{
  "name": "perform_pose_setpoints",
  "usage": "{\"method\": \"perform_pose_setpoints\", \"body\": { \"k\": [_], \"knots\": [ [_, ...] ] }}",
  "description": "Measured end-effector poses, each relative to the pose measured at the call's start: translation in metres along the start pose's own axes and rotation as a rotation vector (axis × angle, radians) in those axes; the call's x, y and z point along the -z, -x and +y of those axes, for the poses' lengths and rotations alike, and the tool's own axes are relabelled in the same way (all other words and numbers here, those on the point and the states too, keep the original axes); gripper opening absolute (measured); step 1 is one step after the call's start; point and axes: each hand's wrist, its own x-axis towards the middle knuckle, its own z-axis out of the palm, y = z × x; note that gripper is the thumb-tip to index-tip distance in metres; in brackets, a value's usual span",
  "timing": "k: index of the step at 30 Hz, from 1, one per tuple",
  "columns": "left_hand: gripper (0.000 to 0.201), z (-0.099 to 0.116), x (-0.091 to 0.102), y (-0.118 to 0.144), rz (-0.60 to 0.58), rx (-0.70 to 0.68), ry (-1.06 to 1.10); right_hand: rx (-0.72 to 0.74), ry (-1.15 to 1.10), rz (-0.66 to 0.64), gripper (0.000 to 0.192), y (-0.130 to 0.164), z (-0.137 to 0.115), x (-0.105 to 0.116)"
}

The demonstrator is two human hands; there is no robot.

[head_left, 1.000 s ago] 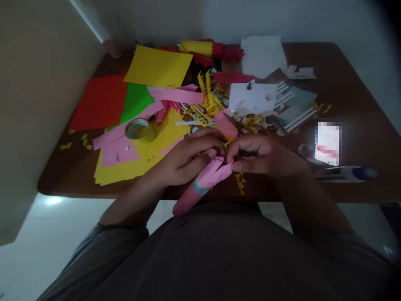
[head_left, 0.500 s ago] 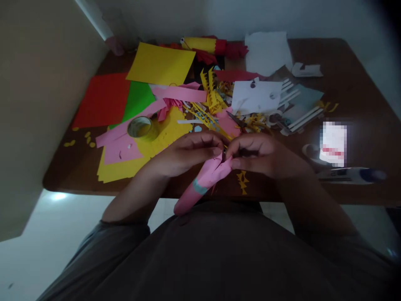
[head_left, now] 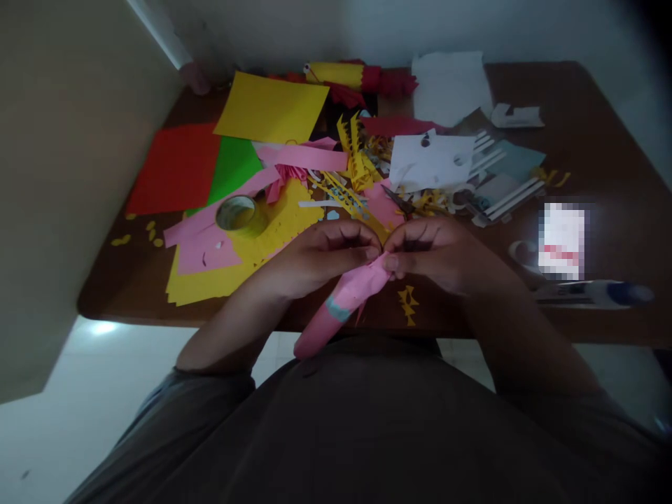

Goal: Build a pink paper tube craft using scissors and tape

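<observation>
- Right at the near edge of the table (head_left: 603, 140), a pink paper tube (head_left: 344, 299) slants from the person's belly up toward the two hands, with a pale blue band of tape around its middle.
- Both hands meet at the tube's upper end: the left hand (head_left: 315, 260) curls around it with fingers bent, and the right hand (head_left: 433, 253) pinches the crumpled pink tip between thumb and fingertips.
- Just beside the tube, on the wood under the right hand, lies a small yellow paper scrap (head_left: 408, 305).
- Beyond the left hand from the tube, a roll of tape (head_left: 239, 214) sits on pink and yellow sheets.
- Further behind the tube, scissors (head_left: 400, 204) lie among yellow cuttings, near a white sheet (head_left: 430, 162).
- Well apart from the tube, at the far left of the table, lie a red sheet (head_left: 173, 168), a green sheet (head_left: 234, 166) and a yellow sheet (head_left: 273, 106).
- Right of the tube, past the right hand, a pen (head_left: 593, 294) lies along the near edge.
</observation>
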Motion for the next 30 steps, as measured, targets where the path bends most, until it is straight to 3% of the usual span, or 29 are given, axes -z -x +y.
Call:
{"method": "perform_pose_setpoints", "body": {
  "k": [16, 19, 23, 30],
  "knots": [
    [0.028, -0.008, -0.008, -0.001, 0.089, -0.012, 0.141, -0.065, -0.050, 0.074, 0.037, -0.006, 0.014, -0.001],
    [0.039, -0.009, -0.003, 0.004, 0.012, -0.019, 0.084, -0.054, -0.065, 0.074, 0.036, -0.006, 0.014, 0.000],
    [0.087, -0.006, 0.003, 0.011, -0.122, -0.080, -0.223, -0.048, -0.102, 0.054, 0.035, -0.005, 0.012, 0.000],
    [0.096, -0.003, 0.000, 0.016, -0.159, -0.093, -0.229, -0.043, -0.121, 0.011, 0.026, -0.003, 0.012, 0.002]
  ]
}}
